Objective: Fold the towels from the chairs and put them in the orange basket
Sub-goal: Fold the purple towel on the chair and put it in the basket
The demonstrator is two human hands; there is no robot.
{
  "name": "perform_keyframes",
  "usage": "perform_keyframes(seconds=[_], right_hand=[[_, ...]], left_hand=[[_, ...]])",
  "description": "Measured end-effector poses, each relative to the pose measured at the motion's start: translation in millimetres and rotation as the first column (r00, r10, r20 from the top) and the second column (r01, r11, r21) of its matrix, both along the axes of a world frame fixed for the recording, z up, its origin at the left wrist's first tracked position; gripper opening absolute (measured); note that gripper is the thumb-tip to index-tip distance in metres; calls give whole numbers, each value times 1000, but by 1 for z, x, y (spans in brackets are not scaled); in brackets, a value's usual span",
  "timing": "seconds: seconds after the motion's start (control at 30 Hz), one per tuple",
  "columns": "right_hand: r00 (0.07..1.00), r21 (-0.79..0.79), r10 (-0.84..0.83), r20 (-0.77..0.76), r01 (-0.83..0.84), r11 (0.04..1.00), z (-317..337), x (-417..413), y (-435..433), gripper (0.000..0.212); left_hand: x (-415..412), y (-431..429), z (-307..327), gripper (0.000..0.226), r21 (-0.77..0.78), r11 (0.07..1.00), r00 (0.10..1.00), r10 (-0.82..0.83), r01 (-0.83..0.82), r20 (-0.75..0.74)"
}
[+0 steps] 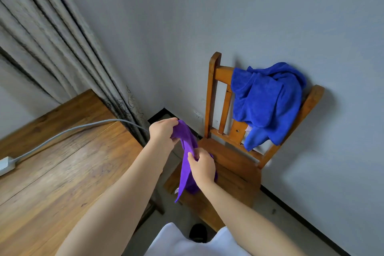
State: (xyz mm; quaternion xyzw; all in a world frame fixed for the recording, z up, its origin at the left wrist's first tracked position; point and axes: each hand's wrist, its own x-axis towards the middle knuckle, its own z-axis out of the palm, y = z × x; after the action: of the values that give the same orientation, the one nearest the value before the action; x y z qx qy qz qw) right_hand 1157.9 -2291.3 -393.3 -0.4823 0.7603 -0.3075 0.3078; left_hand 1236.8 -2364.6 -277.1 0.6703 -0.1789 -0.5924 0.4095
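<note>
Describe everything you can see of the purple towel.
The purple towel is a soft, fleecy-looking cloth, bunched into a long hanging strip, not yet folded. The left hand grips its upper end and the right hand pinches it lower down, holding it in front of the wooden chair. Its lower corner dangles below the right hand; whether it brushes the seat cannot be told.

no readable text, no labels, no brands, no numbers, no signs anywhere

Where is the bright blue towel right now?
In the head view, right of centre, the blue fleecy towel hangs over the wooden chair's backrest, against the grey wall.
</note>
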Motion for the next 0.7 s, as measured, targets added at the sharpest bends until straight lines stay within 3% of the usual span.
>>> perform_keyframes(seconds=[0.2, 0.33, 0.43, 0.5, 0.53, 0.57, 0.6, 0.63, 0.67, 0.7], right_hand=[[978, 202, 68, -195, -28, 979, -21, -48, -12, 32], [975, 222, 20, -221, 31, 975, -20, -77, -15, 18], [978, 121, -59, -198, 84, 989, 1, -97, -19, 13], [982, 14, -109, -154, 113, 994, 26, -111, -29, 11], [983, -47, -126, -132, 121, 992, 40, -117, -36, 10], [985, -100, -133, -114, 122, 987, 55, -123, -44, 9], [987, -150, -128, -100, 112, 982, 70, -127, -52, 9], [989, -195, -116, -93, 97, 976, 85, -130, -61, 8], [991, -237, -97, -97, 72, 969, 100, -132, -70, 8], [991, -267, -77, -111, 45, 963, 114, -133, -79, 9]], left_hand=[[34, -9, 22, 15, 136, 991, 943, 44, 2, -331], [50, -23, 27, 21, 113, 991, 914, 112, -73, -390], [66, -29, 11, 25, 70, 997, 947, 47, -27, -317], [73, -25, -2, 27, -44, 990, 989, -139, 137, -45], [76, -21, -8, 33, -101, 955, 950, -259, 279, 175], [79, -18, -12, 42, -119, 887, 827, -358, 446, 434], [83, -16, -14, 44, -90, 788, 623, -404, 609, 670], [87, -17, -15, 38, -54, 685, 414, -374, 726, 830], [92, -20, -16, 31, -30, 601, 262, -303, 799, 916], [97, -23, -15, 25, -19, 551, 175, -233, 835, 957]])
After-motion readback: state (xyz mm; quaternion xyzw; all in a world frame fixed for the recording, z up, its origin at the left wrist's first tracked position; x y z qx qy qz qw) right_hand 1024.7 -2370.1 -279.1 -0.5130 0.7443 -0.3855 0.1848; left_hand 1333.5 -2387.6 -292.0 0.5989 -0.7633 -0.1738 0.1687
